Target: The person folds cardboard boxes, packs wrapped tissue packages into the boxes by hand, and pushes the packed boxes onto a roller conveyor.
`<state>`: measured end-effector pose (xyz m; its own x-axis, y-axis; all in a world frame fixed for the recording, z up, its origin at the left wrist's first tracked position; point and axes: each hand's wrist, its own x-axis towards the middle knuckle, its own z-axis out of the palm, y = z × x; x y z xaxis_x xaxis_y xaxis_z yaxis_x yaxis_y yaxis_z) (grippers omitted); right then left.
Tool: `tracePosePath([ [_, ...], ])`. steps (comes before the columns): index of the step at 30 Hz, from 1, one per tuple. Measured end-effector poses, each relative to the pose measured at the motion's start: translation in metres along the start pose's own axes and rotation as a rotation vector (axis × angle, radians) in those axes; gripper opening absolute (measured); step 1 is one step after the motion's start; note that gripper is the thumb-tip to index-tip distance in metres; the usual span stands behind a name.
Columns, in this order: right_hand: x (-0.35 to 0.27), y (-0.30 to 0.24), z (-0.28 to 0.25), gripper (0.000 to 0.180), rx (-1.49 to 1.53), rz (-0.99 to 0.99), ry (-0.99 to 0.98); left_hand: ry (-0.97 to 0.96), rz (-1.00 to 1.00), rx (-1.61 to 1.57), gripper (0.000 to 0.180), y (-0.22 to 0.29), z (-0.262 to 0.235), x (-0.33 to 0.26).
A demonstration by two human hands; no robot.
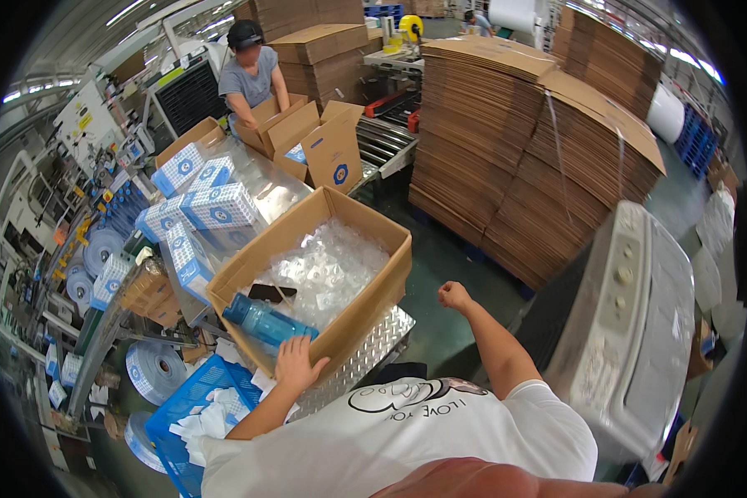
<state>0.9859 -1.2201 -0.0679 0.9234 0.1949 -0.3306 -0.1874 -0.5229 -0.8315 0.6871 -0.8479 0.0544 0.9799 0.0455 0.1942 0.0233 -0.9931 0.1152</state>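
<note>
My left hand (pixel 299 363) lies with its fingers stretched over the near rim of an open cardboard box (pixel 372 309), right beside a blue water bottle (pixel 270 322). The bottle lies on its side inside that box. Next to it are a dark phone-like object (pixel 272 293) and a heap of clear crumpled plastic packaging (pixel 328 266). My right hand (pixel 453 295) hangs in the air to the right of the box, apart from it, curled into a loose fist. Nothing shows in the fist.
Blue-and-white checked packs (pixel 220 207) lie on the table left of the box. Across it, a co-worker (pixel 253 79) reaches into another carton (pixel 334 148). Tall flat-cardboard stacks (pixel 481 141) and a grey-white machine (pixel 627 315) stand right. A blue basket (pixel 168 423) sits at lower left.
</note>
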Motion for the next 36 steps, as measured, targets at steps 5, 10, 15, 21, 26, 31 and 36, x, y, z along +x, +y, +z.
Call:
tracePosePath([
  [5,0.117,0.076,-0.018,0.014,-0.616,-0.133,-0.265,-0.262,-0.205,-0.132,0.052,0.010,-0.015,0.011],
  [10,0.157,0.121,-0.055,0.046,-0.973,-0.031,-0.814,-0.024,-0.150,-0.321,0.043,0.039,0.000,0.097],
  [15,0.242,0.073,-0.138,0.035,-0.783,0.145,-0.710,0.178,-0.109,-0.430,0.058,0.104,0.052,0.314],
  [21,0.391,0.082,-0.232,0.021,-0.432,0.098,-0.523,0.462,-0.714,-0.260,0.086,0.110,0.114,0.479],
  [26,0.523,0.130,-0.271,0.021,-0.745,-0.135,-0.766,0.383,-0.970,-0.192,0.093,0.108,0.115,0.499],
  [31,0.629,0.063,-0.221,0.022,-0.709,-0.007,-0.961,0.328,-1.144,-0.188,0.092,0.107,0.116,0.504],
  [36,0.712,-0.123,-0.140,0.025,-0.030,0.096,-0.900,0.436,-1.023,-0.045,0.088,0.075,0.113,0.546],
])
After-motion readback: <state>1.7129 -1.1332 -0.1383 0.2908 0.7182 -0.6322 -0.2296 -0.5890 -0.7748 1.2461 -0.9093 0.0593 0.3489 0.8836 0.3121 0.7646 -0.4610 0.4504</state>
